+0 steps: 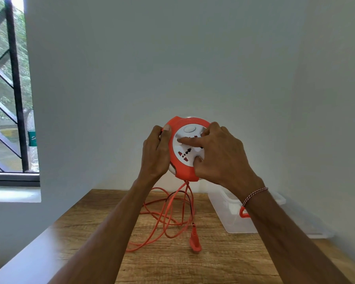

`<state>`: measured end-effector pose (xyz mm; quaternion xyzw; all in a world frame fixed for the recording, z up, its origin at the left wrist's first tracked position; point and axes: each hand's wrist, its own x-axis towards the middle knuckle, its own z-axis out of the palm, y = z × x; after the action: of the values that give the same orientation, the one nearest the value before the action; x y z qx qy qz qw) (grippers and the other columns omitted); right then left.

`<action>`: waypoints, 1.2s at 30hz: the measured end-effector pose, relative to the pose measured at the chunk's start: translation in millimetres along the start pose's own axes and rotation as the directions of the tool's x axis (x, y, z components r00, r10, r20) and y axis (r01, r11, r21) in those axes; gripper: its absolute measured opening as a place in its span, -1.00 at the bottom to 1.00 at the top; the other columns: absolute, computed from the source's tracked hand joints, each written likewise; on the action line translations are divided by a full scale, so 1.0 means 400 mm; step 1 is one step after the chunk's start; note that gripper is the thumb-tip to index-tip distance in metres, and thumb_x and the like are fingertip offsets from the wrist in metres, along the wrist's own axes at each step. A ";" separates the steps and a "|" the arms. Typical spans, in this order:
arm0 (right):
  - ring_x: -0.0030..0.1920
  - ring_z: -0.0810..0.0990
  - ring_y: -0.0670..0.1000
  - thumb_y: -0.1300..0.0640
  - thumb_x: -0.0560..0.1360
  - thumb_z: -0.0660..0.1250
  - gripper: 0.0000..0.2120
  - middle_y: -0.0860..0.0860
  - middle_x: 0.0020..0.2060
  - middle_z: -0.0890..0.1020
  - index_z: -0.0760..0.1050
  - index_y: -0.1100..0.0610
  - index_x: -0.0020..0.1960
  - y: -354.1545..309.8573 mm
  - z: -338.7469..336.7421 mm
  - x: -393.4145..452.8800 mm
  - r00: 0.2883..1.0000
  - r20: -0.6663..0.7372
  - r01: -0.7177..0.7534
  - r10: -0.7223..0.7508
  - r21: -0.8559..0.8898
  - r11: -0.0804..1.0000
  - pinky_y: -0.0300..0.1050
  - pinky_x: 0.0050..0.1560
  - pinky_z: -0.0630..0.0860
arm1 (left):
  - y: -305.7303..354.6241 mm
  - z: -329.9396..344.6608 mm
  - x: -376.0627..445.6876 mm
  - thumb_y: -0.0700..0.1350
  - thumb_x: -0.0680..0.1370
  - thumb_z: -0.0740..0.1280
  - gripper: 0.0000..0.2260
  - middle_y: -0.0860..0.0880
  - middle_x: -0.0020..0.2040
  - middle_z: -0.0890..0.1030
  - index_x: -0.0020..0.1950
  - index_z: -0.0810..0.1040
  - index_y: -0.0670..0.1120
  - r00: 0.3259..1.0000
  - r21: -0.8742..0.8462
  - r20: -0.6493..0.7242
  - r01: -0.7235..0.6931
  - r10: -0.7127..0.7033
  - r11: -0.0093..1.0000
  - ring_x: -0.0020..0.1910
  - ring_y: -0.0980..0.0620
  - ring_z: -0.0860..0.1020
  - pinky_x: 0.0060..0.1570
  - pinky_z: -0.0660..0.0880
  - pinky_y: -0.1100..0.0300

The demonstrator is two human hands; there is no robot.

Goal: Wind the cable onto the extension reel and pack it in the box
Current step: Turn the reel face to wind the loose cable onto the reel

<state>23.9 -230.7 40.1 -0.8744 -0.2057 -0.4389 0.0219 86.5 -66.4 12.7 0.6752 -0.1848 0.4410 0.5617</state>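
The reel (188, 147) is held up in the air above the wooden surface (223, 261), its socket face turned toward the person. The left hand (155, 152) grasps its orange rim, thumb over the edge; the right hand (219, 154) lies across the white face, forefinger stretched over the sockets and thumb pressed near the lower edge, likely set to turn it.

Winding looks barely begun, I'd say: most of the orange cable (168, 216) hangs from the reel's underside and lies in loose loops on the surface below it, with the plug (195, 241) resting at the near end of the loops. Packing is not yet done.

The clear plastic box (232, 218) sits right of the loops, open on top, near the back wall. Its near rim is partly hidden behind the right forearm. The surface's left edge slants away left of the cable, with bare wood nearer the person.
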 end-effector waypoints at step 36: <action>0.10 0.56 0.09 -0.19 0.37 0.37 -0.44 0.08 0.20 0.54 0.38 -0.30 0.35 0.009 0.004 0.003 1.000 0.007 -0.024 0.024 -0.031 0.999 -0.01 0.04 0.54 | -0.001 0.007 0.000 0.06 0.66 0.13 -0.68 0.10 -0.23 0.63 0.04 0.49 -0.17 1.000 0.011 0.006 -0.022 0.022 1.000 -0.32 0.16 0.65 -0.39 0.53 0.39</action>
<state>27.0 -233.1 40.6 -0.8787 -0.1884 -0.4385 0.0129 88.0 -68.9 12.5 0.6776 -0.1915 0.4463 0.5523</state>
